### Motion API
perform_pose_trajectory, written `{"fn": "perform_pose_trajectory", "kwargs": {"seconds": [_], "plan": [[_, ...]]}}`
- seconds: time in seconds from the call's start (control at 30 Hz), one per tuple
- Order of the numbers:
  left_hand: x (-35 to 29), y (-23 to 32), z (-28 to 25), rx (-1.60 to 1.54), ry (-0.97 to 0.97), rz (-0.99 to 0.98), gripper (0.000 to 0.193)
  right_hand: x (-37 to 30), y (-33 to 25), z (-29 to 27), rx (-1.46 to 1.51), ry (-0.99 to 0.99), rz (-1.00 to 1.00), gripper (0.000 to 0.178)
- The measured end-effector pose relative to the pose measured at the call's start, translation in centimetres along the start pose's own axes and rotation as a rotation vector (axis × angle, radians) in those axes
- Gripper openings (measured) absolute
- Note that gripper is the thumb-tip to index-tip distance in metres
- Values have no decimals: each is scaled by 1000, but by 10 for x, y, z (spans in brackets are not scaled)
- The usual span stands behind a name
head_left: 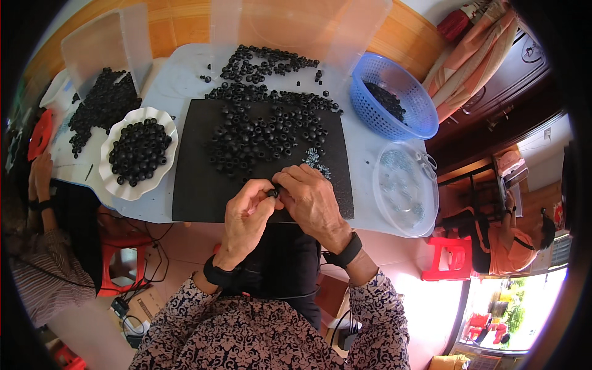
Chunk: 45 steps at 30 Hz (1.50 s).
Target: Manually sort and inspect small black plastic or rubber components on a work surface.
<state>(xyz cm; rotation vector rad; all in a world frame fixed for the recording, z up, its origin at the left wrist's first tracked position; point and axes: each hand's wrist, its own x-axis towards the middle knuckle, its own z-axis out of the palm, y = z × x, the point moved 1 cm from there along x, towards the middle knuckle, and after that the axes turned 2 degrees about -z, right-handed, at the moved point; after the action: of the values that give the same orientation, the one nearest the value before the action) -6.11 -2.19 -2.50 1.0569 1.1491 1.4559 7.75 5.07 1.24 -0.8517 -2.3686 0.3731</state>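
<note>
Above the near edge of a black mat [194, 172], my two hands meet fingertip to fingertip. Thumb and forefinger of my left hand [245, 209] pinch a small black bead [272, 193]. My right hand [311, 198] is closed beside it, its fingertips bent in against the bead; whatever they hold is hidden. Just beyond my hands, loose black beads [265, 132] with holes spread over the mat and onto the table. A small cluster of clear bluish pieces [317, 161] lies on the mat past my right hand.
Left of the mat, a white scalloped dish [111, 169] holds black beads. A blue basket [425, 120] and a round clear tray [382, 213] of small clear pieces stand right. Clear plastic bins [296, 24] lie behind. Another person's hands [42, 176] are at far left.
</note>
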Motion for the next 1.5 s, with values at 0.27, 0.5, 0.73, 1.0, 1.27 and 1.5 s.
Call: {"fn": "perform_pose_trajectory", "kwargs": {"seconds": [0.27,0.5,0.73,1.0,1.27,1.5], "plan": [[2,-4,-3,-67,-1,20,13,-10,-8,-4,307,139,212,26],[-16,12,12,145,-116,23,22,-22,-1,7,257,157,213,25],[-28,7,13,97,-140,-21,18,-3,4,5,274,78,270,24],[-23,10,-7,140,-55,11,15,34,-2,16,167,18,-125,21],[-20,5,-11,12,-69,-61,14,48,-7,25,-24,-186,-133,11],[-18,-1,-12,-64,-53,-112,15,27,-7,14,274,58,205,18]]}}
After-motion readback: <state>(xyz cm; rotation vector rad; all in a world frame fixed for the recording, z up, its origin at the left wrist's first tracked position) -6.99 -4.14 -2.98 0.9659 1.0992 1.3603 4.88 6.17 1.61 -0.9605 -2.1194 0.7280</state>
